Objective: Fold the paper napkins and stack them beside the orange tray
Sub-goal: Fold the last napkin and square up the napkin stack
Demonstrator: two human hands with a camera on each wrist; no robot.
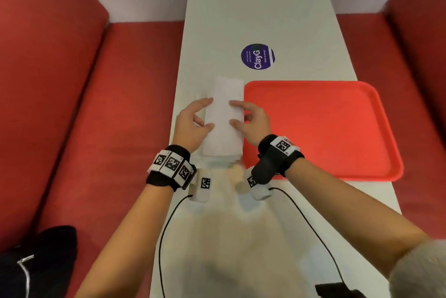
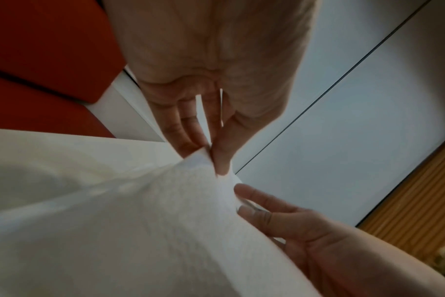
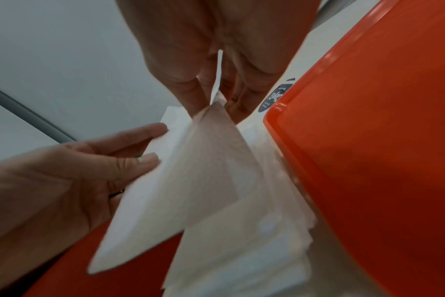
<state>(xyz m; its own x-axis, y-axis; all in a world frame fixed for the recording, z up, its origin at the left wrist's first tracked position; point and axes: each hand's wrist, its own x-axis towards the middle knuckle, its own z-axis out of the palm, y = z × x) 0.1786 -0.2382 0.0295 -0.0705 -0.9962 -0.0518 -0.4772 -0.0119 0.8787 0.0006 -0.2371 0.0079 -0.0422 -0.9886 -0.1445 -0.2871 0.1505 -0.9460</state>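
A folded white napkin [image 1: 223, 138] hangs long and narrow between both hands, just left of the orange tray [image 1: 325, 133]. My left hand [image 1: 212, 113] pinches its left edge between thumb and fingers [image 2: 216, 158]. On the opposite edge, my right hand [image 1: 231, 113] pinches it the same way, fingertips [image 3: 198, 100] meeting on the paper. In the right wrist view the napkin [image 3: 191, 180] is lifted over a stack of folded napkins [image 3: 254, 251] lying against the tray's rim [image 3: 287, 140].
The narrow white table [image 1: 253, 7] runs away from me, with a round purple sticker [image 1: 257, 56] beyond the tray. Red bench seats [image 1: 120, 104] flank it on both sides. A dark bag [image 1: 36, 261] lies on the left seat. Black cables [image 1: 166, 225] trail from my wrists.
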